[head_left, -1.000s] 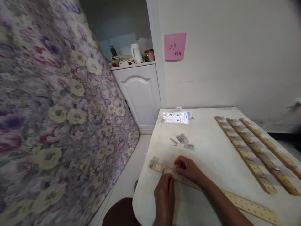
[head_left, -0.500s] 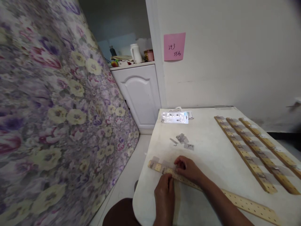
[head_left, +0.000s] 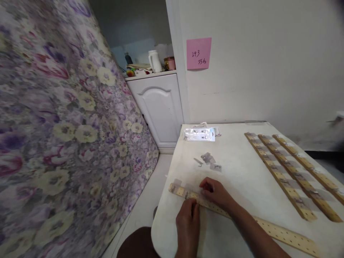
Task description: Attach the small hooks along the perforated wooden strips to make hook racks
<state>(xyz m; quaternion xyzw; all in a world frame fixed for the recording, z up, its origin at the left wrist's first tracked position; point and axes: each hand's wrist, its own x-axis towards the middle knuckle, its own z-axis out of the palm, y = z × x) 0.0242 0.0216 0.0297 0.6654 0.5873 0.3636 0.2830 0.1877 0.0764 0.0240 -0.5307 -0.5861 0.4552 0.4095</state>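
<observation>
A long pale wooden strip (head_left: 285,231) drilled with holes lies slantwise along the table's near side. Near its left end, small metal hooks (head_left: 186,194) with clear plastic pieces are set on it. My left hand (head_left: 188,216) is closed, its fingertips against the strip's near edge. On the far side, my right hand (head_left: 215,193) hangs over the same strip with thumb and fingers pinched together; what is between them is too small to make out. Beyond the hands lies a loose cluster of clear plastic pieces and small metal parts (head_left: 207,157).
Several wooden strips (head_left: 282,175) carrying clear pieces lie at the right of the white table (head_left: 231,143). Blister packs (head_left: 199,134) rest near its back edge. A floral curtain (head_left: 80,143) hangs at left, beside a white cabinet (head_left: 161,107). A pink note (head_left: 199,53) is on the wall.
Both hands stay in nearly the same place at the strip. My right fingers have shifted very slightly; the strip and the loose parts have not moved.
</observation>
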